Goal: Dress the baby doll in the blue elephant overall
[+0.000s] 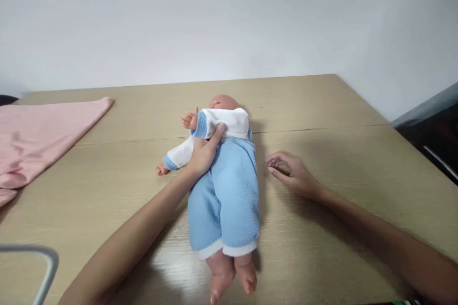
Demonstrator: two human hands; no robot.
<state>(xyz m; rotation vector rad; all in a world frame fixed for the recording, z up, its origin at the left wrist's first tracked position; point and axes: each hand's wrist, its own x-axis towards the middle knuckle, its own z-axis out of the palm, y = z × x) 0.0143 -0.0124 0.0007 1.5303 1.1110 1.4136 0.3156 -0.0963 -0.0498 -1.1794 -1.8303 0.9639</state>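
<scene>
A baby doll point(238, 181) lies on the wooden table with its head at the far side and its bare feet toward me. It wears blue fleece trousers with white cuffs and a white top with blue cuffs. One doll arm crosses the chest; the other stretches out to the left. My left hand point(205, 152) grips the doll's torso, thumb on the white top and the fingers hidden beneath or behind it. To the right of the doll, my right hand point(291, 174) hovers apart from it, fingers loosely curled and a gap showing between thumb and fingers.
A pink cloth point(46, 138) is spread over the left side of the table point(143, 219). At the lower left a grey curved tube point(50, 255) comes into view. A white wall stands behind the table, and a dark object point(432, 128) is beyond its right edge.
</scene>
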